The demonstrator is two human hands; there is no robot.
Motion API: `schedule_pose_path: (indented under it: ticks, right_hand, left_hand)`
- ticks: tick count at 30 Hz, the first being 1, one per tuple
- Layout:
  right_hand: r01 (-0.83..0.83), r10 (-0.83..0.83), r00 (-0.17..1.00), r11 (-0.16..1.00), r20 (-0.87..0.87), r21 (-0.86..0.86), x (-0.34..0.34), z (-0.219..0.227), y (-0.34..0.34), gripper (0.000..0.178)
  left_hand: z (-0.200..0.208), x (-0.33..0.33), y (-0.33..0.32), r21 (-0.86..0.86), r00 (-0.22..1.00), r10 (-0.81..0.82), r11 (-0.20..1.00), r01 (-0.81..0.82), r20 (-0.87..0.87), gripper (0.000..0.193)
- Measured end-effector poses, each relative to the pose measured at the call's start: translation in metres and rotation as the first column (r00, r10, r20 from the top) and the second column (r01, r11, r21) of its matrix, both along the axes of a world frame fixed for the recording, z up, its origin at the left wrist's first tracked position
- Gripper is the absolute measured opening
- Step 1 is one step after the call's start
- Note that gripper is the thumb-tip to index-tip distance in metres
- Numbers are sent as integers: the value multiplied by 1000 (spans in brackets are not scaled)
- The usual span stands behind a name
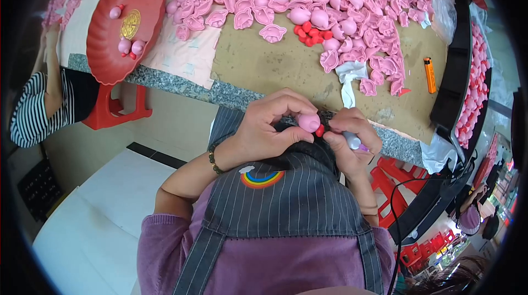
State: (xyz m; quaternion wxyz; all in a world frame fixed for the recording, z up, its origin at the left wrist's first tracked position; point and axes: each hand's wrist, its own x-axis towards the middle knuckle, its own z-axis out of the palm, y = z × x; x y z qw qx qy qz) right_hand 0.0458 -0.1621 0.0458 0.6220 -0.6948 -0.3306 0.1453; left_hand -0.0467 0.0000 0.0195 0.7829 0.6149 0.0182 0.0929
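In my left hand point(278, 119) a rounded pink plastic piece point(309, 123) is pinched between thumb and fingertips, in front of the apron. Right beside it is a small red plastic piece point(320, 130), close to the fingertips of my right hand point(356, 135); whether they grip it or the two pieces are joined is hard to see. My right hand is closed around a slim white-and-purple pen-like tool point(352, 141). Ahead on the table lies a big heap of hollow pink pieces point(242, 18), with a small pile of red pieces point(313, 34) at its near side.
A red scalloped plate point(102, 55) at the left holds three pink-and-red pieces. Brown cardboard point(247, 66) covers the table, bearing an orange lighter point(429, 75) and a crumpled white cloth point(350, 75). To the right is a black tray point(448, 102) of pink-and-red pieces. Another person point(49, 97) sits left.
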Motion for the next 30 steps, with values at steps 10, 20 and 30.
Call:
schedule_pose_path:
  ticks: [10, 20, 30]
  right_hand:
    - [39, -37, 993, 999, 111, -25, -14, -7, 0, 16]
    - [58, -75, 978, 994, 193, 88, -23, -17, -2, 16]
    - [54, -72, 984, 992, 163, 115, -23, -17, -2, 16]
  left_hand:
    - [4, 1, -6, 344, 995, 78, 935, -92, 55, 34]
    - [-2, -2, -12, 345, 983, 82, 929, -136, 166, 36]
    - [-1, -3, -13, 346, 986, 93, 928, -137, 140, 35]
